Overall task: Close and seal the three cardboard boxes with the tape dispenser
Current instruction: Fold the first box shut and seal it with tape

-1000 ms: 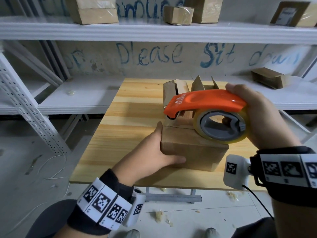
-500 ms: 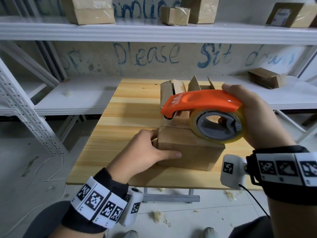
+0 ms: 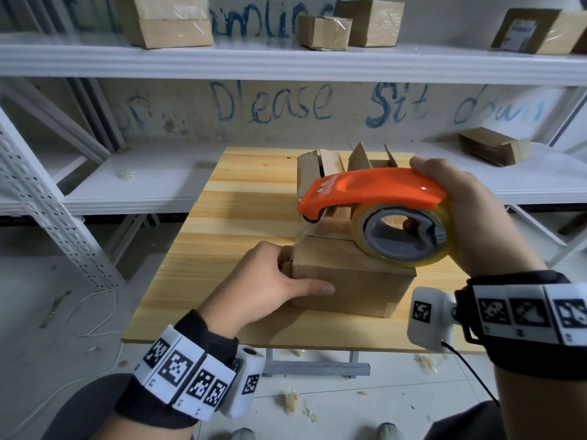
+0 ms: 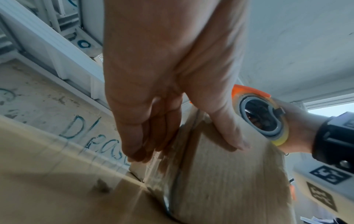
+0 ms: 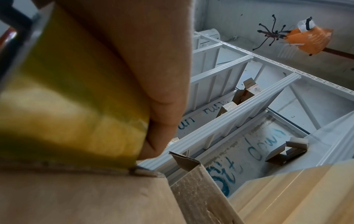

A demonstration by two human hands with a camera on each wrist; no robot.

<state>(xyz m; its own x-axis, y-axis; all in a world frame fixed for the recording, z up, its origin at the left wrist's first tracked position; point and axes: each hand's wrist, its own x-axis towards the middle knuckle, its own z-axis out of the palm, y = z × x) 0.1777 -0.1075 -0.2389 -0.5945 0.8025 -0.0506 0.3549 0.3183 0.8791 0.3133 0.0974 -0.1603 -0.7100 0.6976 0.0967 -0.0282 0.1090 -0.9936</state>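
Note:
A closed cardboard box point(image 3: 355, 287) sits near the front of the wooden table point(image 3: 222, 249). My left hand point(image 3: 295, 274) braces its left corner, with the thumb along the front face and straight fingers point(image 4: 138, 145) pressing the left end. My right hand point(image 3: 460, 211) grips the orange tape dispenser point(image 3: 374, 192) over the box top. Its yellowish tape roll point(image 3: 403, 233) touches the lid, and clear tape runs from the nose down to the box's left top edge. Two open boxes point(image 3: 317, 173) point(image 3: 371, 157) stand right behind with flaps up. The box top point(image 5: 76, 197) fills the right wrist view.
White metal shelving point(image 3: 286, 61) runs behind and beside the table, with several cardboard boxes on the upper shelf point(image 3: 171, 23). A flattened box point(image 3: 492, 147) lies on the lower shelf at right. Tape scraps litter the floor point(image 3: 292, 401) under the table's front edge.
My left hand slid from the box's top edge and front face round to its left corner, fingers now on the left end. The dispenser stays over the box top.

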